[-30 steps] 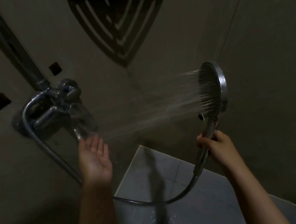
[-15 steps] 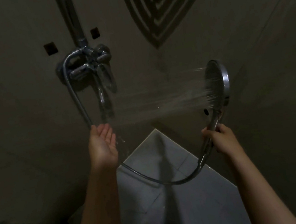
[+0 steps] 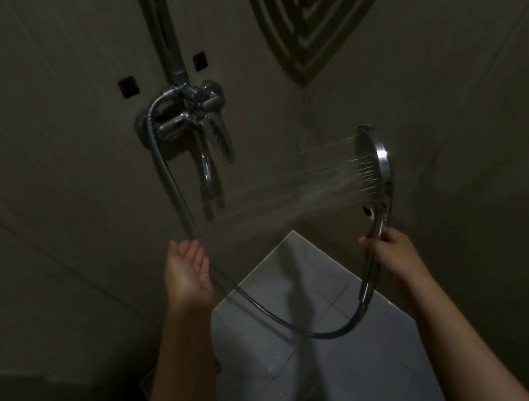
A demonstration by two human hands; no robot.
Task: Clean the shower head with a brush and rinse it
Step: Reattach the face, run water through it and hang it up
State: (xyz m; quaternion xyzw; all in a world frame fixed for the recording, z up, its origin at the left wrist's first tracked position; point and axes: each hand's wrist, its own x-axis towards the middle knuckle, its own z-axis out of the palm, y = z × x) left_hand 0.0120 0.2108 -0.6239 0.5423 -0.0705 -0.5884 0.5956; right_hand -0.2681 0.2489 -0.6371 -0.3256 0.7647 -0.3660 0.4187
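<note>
The rinse looks to be in hand: the shower head (image 3: 373, 165) is held up at the right of the view, well apart from the tap (image 3: 198, 117), and spray (image 3: 306, 190) is thrown from its face. The handle (image 3: 379, 222) is gripped by the right hand (image 3: 390, 251), with the fingers curled close round its lower end. The left hand (image 3: 186, 275) is held wide, palm up and fingers relaxed, with nothing in it; it lies just beside the hose (image 3: 329, 335), and whether the hose is touched cannot be told. No brush is seen. For the step to be done well, the handle should be kept firmly held so that the head is not turned by the pull of the hose, and the face should be aimed low at the wall or floor (image 3: 319, 382), so that less is splashed back. The open hand could probably be brought across the nozzles to rub loosened dirt away under the flow, and slack should be left in the hose loop. The disc is seen nearly edge-on, its face pointed left toward the wall below the tap, so the jets are sent leftward and slightly down. The long axis, through handle and disc, is near upright, leaning a little, with the disc at the top and the hose end at the bottom.
</note>
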